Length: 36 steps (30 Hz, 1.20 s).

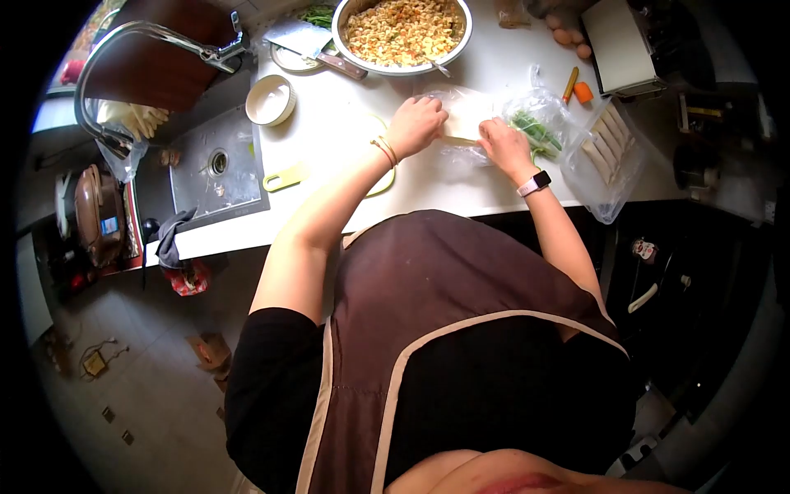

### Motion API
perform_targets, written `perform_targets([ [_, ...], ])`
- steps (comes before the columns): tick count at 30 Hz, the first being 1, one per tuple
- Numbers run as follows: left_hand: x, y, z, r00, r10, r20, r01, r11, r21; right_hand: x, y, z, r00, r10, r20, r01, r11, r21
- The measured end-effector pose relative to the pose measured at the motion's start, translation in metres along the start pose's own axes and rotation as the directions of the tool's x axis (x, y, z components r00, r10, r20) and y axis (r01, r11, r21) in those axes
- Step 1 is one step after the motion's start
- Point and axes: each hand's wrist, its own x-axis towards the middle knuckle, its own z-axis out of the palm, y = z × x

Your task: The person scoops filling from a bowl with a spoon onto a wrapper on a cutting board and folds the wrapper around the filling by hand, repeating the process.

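Note:
Between my two hands lies a pale flat sheet (pixel 466 118), with clear plastic around it on the white counter. My left hand (pixel 416 126) has its fingers closed on the sheet's left edge. At the right edge, my right hand (pixel 504 146) pinches the sheet with bent fingers. Beside my right hand is a clear plastic bag (pixel 535 105) with green vegetables (pixel 536 134) in it. Beyond my hands stands a metal bowl (pixel 336 34) full of chopped filling (pixel 403 31).
A cleaver (pixel 341 67) rests across a plate at the back left. Near the sink (pixel 216 194) sits a small bowl (pixel 270 100). Bagged pale rolls (pixel 607 145), an orange piece (pixel 583 92) and eggs (pixel 563 36) are at the right. A green-edged board (pixel 283 179) lies left.

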Motion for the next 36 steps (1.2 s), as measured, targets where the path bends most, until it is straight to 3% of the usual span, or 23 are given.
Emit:
perform_targets([
  [8,0.002,-0.002,0.002,0.997,0.053,0.064,-0.053,0.999,-0.007,0.009,0.004,-0.006,0.998,-0.021,0.056,0.018,0.999,0.049],
  [11,0.006,-0.002,0.003,0.994,0.096,-0.053,-0.097,0.995,-0.011,0.012,-0.006,-0.008,1.000,-0.014,0.022,0.013,0.997,0.080],
  [13,0.011,-0.002,-0.005,1.000,-0.015,-0.017,0.011,0.984,-0.179,0.013,-0.010,-0.008,1.000,-0.003,0.014,0.001,0.995,0.098],
  [20,0.013,-0.012,-0.006,1.000,0.017,0.010,-0.013,0.954,-0.299,0.019,-0.010,-0.006,0.997,-0.009,0.073,0.002,0.994,0.108],
  [27,0.011,-0.006,-0.006,0.999,0.048,0.025,-0.040,0.969,-0.244,0.021,-0.010,-0.005,0.995,-0.047,0.083,0.038,0.993,0.114],
  [29,0.010,-0.001,-0.002,0.997,0.076,-0.034,-0.079,0.992,-0.096,0.020,-0.010,-0.004,0.995,-0.048,0.091,0.038,0.993,0.116],
  [36,0.012,0.000,0.002,0.999,0.034,0.034,-0.032,0.998,-0.063,0.021,-0.008,-0.001,0.995,-0.048,0.093,0.035,0.991,0.132],
])
